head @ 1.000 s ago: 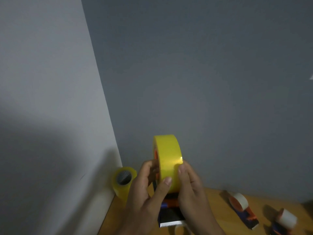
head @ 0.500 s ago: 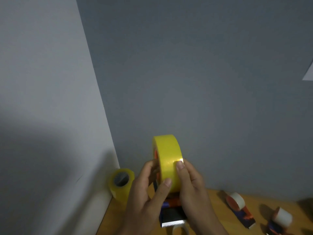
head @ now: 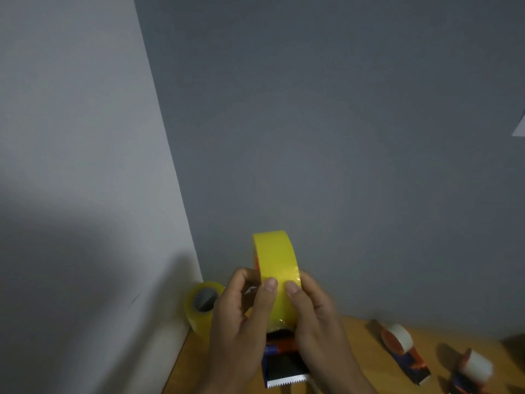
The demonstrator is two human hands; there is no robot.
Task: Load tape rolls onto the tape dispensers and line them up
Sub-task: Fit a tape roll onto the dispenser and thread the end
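Item, lower centre of frame: I see a yellow tape roll (head: 275, 268) on a tape dispenser (head: 285, 365), raised above the desk (head: 355, 336). Left hand (head: 241, 317) and right hand (head: 315, 317) grip it, thumbs curled onto the roll's lower face.

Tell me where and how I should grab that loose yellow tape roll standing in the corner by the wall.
Probably pinch the spare yellow roll through its open core and over its rim, coming from the right, your side. It stands on edge on the wooden table with the hole facing you, and the wall blocks its left. Both hands are busy, so free one first.
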